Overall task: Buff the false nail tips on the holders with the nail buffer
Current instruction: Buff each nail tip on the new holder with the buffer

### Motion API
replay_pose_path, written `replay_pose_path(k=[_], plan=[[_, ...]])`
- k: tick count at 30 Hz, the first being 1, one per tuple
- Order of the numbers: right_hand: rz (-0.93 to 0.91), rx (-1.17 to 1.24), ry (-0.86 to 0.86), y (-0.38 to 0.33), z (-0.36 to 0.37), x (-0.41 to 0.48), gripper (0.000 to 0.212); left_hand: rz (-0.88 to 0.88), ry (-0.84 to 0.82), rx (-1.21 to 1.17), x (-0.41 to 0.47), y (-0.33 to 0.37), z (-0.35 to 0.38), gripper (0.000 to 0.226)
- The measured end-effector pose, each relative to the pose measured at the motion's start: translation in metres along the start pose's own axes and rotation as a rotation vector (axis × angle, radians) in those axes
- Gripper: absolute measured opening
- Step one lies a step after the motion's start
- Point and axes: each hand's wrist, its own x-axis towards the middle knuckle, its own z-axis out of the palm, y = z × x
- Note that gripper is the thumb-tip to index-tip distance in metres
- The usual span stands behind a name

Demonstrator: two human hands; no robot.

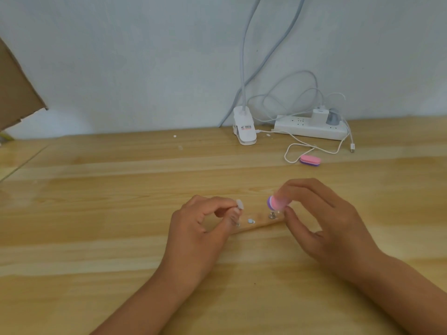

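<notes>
Since the nail tip (239, 204) looks tiny, light and bendy, our left hand (200, 228) pinches just under it, and our right hand (321, 221) pinches the soft nail buffer (278, 203).

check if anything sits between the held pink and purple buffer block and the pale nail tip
Nothing visible does. The pink and purple buffer block in the right hand faces the pale nail tip pinched by the left hand across an open gap.

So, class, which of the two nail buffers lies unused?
The far nail buffer beside the white cable; the other nail buffer is pinched in the right hand.
</notes>
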Motion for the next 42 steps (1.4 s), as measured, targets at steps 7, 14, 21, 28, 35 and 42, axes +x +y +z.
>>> replay_pose_path(k=[7,14,21,28,35,42], plan=[[0.028,-0.131,0.008,0.002,0.004,0.000,0.020,-0.056,-0.026,-0.052,0.002,0.001,0.000,0.013],[0.020,-0.145,-0.013,0.002,0.008,-0.002,0.021,0.008,-0.020,0.033,0.001,0.002,0.000,0.009],[-0.040,0.049,0.047,-0.009,0.012,-0.003,0.019,0.045,-0.045,0.052,0.000,0.004,0.003,0.010],[-0.038,-0.009,-0.028,-0.010,0.013,-0.002,0.014,0.075,-0.076,0.033,-0.002,0.008,0.004,0.010],[0.000,0.101,0.042,-0.017,0.011,0.000,0.012,0.065,-0.084,0.047,-0.003,0.011,0.005,0.011],[-0.024,-0.151,-0.033,-0.006,0.007,0.002,0.017,0.020,-0.076,-0.038,-0.002,0.010,0.003,0.009]])
